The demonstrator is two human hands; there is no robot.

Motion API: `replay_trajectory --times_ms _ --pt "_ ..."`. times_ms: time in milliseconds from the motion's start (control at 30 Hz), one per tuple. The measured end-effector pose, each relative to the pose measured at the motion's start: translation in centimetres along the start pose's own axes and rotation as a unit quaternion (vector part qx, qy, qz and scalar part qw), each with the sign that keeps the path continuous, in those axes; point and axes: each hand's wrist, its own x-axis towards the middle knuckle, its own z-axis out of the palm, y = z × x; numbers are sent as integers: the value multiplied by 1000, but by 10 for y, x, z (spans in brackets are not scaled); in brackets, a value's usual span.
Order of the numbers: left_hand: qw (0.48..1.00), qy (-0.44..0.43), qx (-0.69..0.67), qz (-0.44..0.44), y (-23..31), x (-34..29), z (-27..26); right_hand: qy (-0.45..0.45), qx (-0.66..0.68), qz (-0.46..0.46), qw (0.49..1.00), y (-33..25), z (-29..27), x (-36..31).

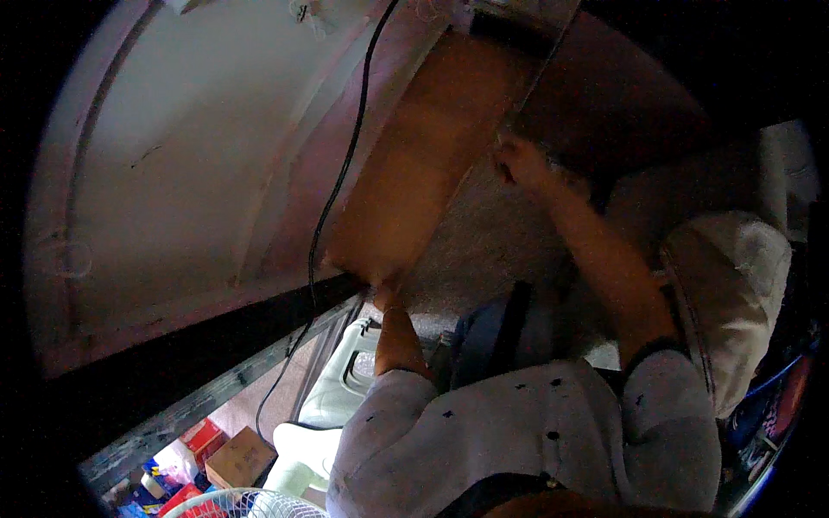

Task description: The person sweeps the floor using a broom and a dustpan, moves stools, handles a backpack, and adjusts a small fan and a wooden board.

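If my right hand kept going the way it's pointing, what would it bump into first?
Your right hand reaches up and already seems to be at the edge of the brown board overhead. Going on, it would probably meet that board first, though depth is hard to judge here.

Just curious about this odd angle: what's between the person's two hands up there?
In the head view, a brown board spans between them: the left hand at its lower corner, the right hand at its far edge.
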Motion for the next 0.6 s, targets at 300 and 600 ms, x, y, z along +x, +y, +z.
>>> replay_trajectory --times_ms 300,600 --pt "818 70 -513 -250 -5 -3 37 129 241 203 940 138 25 -103" --pt "942 -56 321 83 -18 -21 46 20 296 133 946 127 40 -122"
